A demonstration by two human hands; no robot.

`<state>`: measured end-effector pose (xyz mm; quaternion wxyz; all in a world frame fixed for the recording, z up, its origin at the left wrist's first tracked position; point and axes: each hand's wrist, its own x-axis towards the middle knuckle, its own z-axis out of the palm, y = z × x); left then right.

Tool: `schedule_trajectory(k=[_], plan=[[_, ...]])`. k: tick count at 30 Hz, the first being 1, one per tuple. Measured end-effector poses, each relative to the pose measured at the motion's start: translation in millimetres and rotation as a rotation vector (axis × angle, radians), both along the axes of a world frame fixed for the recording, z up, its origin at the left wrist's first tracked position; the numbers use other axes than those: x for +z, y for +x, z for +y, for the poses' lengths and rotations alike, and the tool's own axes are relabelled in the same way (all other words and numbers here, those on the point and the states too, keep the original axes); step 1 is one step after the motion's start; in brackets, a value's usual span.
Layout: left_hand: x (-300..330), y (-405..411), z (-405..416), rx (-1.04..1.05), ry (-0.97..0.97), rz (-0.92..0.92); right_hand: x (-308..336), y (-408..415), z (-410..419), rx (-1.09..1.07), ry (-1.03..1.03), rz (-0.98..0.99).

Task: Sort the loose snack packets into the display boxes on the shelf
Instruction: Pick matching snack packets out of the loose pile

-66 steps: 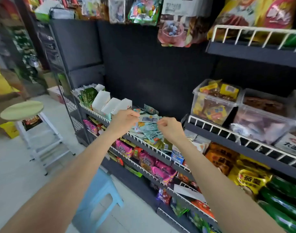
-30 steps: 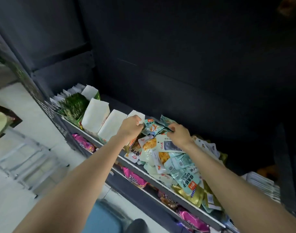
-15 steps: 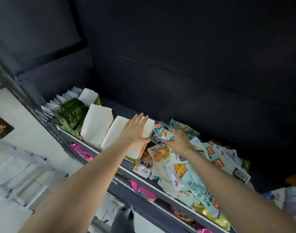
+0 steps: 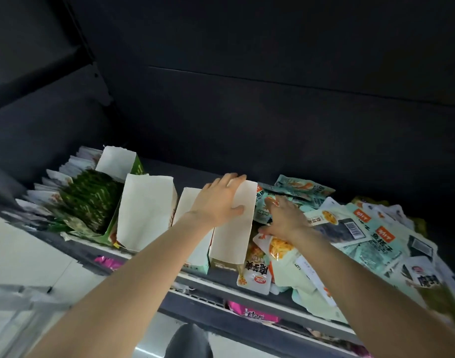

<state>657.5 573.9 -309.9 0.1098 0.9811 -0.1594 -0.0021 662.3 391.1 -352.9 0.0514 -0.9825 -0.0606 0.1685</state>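
Dark shelf (image 4: 200, 281), head view: display boxes left, loose snack packets (image 4: 371, 236) heaped right.
Left hand (image 4: 218, 202), fingers straight, steadies the nearest box (image 4: 234, 228); right hand (image 4: 283, 218) rests spread on the heap, gripping nothing. Step: selection. Next: pinch one packet.
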Motion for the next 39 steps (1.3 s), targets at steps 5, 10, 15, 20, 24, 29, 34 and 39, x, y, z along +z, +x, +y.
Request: schedule_trajectory(k=[5,10,15,20,24,29,34,39], plan=[[-18,0,-2,-0.016,0.006,-0.131,4,-8,2,0.069,-0.075,-0.244],[-23,10,1,-0.029,-0.055,-0.254,6,-3,-3,-0.103,0.089,-0.339],[-23,11,1,-0.055,-0.086,-0.275,9,-7,-3,-0.319,0.554,-0.461],[-24,-2,13,-0.095,-0.153,-0.203,14,-31,13,-0.609,0.922,-0.604],[-13,-29,32,-0.102,-0.424,-0.192,36,-70,44,-0.625,1.133,-0.705],[10,-75,58,-0.117,-0.929,0.112,53,-120,89,-0.532,1.171,-0.757],[14,-104,78,-0.090,-1.086,0.187,45,-143,117,-0.307,1.036,-0.773],[2,-121,101,-0.071,-1.100,0.071,45,-144,134,-0.449,1.187,-0.610]])
